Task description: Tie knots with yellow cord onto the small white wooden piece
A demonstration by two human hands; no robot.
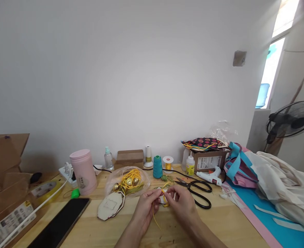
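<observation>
Yellow cord (pixel 163 193) is pinched between left hand (pixel 146 206) and right hand (pixel 180 201), above the wooden surface (pixel 219 220), near black scissors (pixel 197 190).

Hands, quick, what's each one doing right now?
Left hand: closed, pinching the yellow cord at a small white piece.
Right hand: closed, pinching the same cord and piece.
</observation>
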